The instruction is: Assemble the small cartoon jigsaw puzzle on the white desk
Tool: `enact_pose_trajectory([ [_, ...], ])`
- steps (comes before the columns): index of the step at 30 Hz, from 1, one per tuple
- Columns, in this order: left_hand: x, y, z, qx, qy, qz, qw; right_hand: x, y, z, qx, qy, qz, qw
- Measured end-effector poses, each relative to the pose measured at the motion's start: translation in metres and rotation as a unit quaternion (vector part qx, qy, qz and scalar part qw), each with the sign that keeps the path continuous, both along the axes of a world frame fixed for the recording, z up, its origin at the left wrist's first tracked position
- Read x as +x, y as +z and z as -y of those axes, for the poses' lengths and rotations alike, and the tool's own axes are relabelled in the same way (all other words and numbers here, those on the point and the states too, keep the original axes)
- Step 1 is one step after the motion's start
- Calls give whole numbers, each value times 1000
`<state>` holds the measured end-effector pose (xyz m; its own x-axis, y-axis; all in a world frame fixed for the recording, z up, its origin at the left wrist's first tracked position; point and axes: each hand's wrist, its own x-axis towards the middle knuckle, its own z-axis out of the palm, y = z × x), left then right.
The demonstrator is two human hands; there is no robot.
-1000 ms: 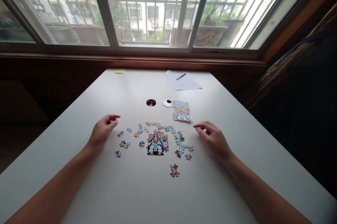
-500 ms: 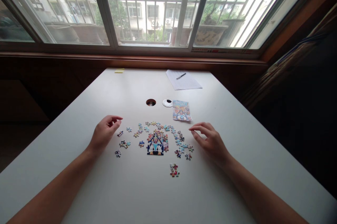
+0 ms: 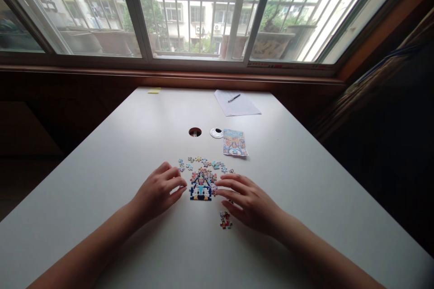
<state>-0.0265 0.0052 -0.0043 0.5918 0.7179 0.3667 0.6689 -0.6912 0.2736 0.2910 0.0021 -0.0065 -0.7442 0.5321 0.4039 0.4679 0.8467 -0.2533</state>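
The partly assembled jigsaw puzzle (image 3: 200, 187), with a blue-and-white animal face along its lower edge, lies flat on the white table. My left hand (image 3: 161, 187) is at its left side, thumb and index finger drawn together close to the edge; whatever lies between the fingertips is hidden. Fingers stretched out and apart, my right hand (image 3: 252, 198) reaches to the puzzle's right edge and covers most pieces there. A small joined cluster of puzzle pieces (image 3: 225, 220) sits below the right fingers. Loose puzzle pieces (image 3: 204, 161) form an arc above the puzzle.
Behind the pieces lies the printed picture sheet (image 3: 235, 142), beside a round silver cover (image 3: 216, 133) and a cable hole (image 3: 195, 132) in the table (image 3: 111, 144). Farther back are paper sheets (image 3: 240, 106) with a pen (image 3: 233, 98), and yellow sticky notes (image 3: 154, 91).
Both hands have moved inward to the puzzle's sides, left hand rightward and right hand leftward. They now cover the loose pieces that showed on either side.
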Motion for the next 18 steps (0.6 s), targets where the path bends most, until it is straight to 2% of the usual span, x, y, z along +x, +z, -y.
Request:
enact_pose_trajectory([
  [9, 7, 0, 3, 13, -5, -40, 999, -20, 3, 0, -13, 45, 104, 993],
  [18, 10, -4, 3, 22, -7, -39, 999, -30, -6, -7, -21, 66, 101, 992],
])
